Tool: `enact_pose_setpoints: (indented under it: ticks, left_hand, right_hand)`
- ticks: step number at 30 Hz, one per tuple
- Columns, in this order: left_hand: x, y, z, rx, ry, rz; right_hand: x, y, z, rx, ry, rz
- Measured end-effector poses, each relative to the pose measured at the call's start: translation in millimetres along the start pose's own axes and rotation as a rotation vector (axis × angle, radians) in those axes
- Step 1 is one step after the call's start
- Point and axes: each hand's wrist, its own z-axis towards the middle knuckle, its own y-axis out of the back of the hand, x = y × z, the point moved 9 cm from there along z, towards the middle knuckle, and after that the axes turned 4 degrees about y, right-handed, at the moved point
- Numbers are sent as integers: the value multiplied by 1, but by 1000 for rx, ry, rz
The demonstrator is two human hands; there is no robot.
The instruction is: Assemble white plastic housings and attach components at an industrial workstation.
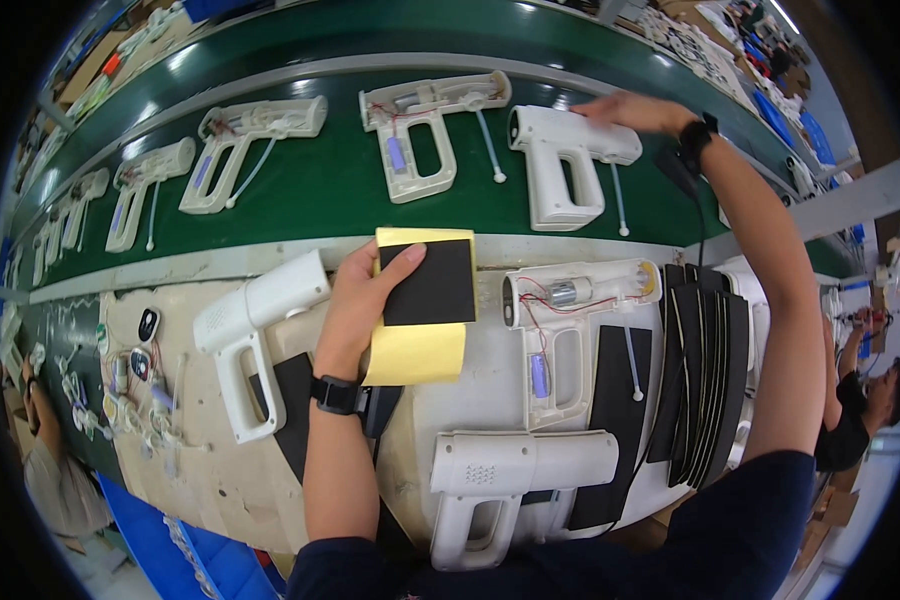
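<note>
My left hand (360,300) is closed on a black foam pad (432,290) with yellow backing paper, its thumb across the pad's upper corner. A strip of yellow paper (417,352) hangs below. My right hand (630,112) reaches over the green conveyor, fingers stretched along the top of a closed white gun-shaped housing (558,170); the hand is a little blurred. To the left of that housing lies an open half-housing (425,150) with red wires, a purple cell and a thin tube. Nearest my left hand on the bench is another white gun-shaped housing (245,335).
More open half-housings (255,145) line the green belt (310,205) leftward. On the bench lie an open half-housing (560,345), a closed one (525,465), stacked black foam strips (705,380) and loose small parts (150,400). A blue bin (185,555) stands below left. Other people work at both sides.
</note>
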Motion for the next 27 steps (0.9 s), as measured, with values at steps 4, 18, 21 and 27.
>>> enact_pose_setpoints:
  ticks: [4, 18, 21, 27]
  left_hand:
    - [6, 6, -6, -20, 45, -54]
    - [-4, 10, -9, -53, -43, -65]
    - [-6, 1, -3, 17, -55, -13]
    - [6, 11, 3, 72, -86, 84]
  right_hand:
    - [2, -12, 18, -351, -380, -168]
    - [-39, -5, -6, -634, -345, -355]
    - [-38, 2, -17, -523, -303, -725]
    - [223, -17, -17, -532, 474, -209]
